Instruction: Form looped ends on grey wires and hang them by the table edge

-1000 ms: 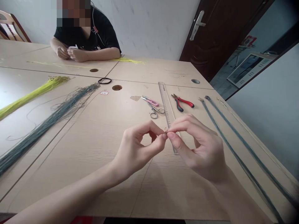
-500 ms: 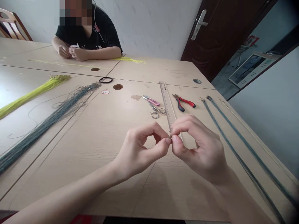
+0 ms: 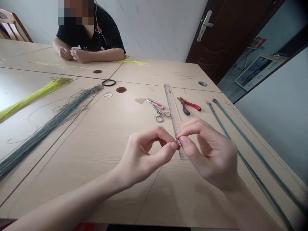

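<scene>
My left hand and my right hand meet fingertip to fingertip above the wooden table. Both pinch a tiny metal ring between thumb and forefinger; it is mostly hidden by the fingers. Just behind the fingertips lies a clear ruler. Small silver scissors, pink thread snips and red-handled pliers lie beyond it.
Two finished grey-blue cords run along the right side. A bundle of grey-blue cords and a yellow-green bundle lie at the left. A black band sits near a table hole. A person in black sits at the far side.
My hands have shifted slightly right and lower, still pinching the small ring. The ring showed more a second ago and is now nearly covered by my fingertips.
</scene>
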A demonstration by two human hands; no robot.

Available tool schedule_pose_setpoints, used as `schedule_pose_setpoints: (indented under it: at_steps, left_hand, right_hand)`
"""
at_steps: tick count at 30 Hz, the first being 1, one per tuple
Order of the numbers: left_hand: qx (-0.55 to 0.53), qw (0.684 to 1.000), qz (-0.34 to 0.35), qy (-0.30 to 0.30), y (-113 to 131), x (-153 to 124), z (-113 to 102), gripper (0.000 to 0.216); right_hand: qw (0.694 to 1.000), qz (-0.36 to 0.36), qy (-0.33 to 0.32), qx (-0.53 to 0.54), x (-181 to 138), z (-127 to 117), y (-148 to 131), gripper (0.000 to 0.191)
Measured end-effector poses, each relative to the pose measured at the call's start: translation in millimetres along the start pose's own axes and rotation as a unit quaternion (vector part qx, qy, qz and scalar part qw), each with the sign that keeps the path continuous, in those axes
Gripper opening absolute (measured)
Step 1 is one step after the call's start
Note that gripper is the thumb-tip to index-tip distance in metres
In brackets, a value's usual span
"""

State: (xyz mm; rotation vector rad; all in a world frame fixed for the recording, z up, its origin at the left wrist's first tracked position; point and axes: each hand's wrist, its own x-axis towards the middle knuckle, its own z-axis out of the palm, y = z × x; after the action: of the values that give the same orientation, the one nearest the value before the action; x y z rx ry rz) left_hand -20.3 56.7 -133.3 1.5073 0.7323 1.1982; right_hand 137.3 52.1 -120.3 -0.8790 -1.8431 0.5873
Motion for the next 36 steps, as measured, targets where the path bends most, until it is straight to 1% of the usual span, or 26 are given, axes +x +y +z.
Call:
schedule_pose_setpoints:
  at_steps: [8,21,27,31,36]
  left_hand:
    - [-0.003,1.0,0.003,-0.005,-0.6,1.2,0.5,0.013]
    - [0.014,1.0,0.008,0.0,-0.6,-0.1,0.5,0.014]
    - [0.009,1.0,0.001,-0.001,0.6,-2.1,-0.9,0.014]
    - [0.027,1.0,-0.002,0.011,0.2,-1.4,-0.8,0.015]
    - [0.077,0.997,-0.002,0.024,-3.6,1.0,-1.1,0.014]
  right_hand:
    - [1.0,0.006,-0.004,-0.007,0.8,-0.6,-0.4,0.01]
    - [1.0,-0.006,-0.009,-0.004,-0.5,-0.6,-1.2,0.01]
    - [1.0,0.004,-0.006,-0.007,-1.2,-0.6,-2.3,0.01]
    - [1.0,0.015,-0.006,-0.018,-1.8,-0.9,-3.1,0.011]
    - [0.999,0.022,-0.025,-0.023,-0.6,-0.7,-2.2,0.008]
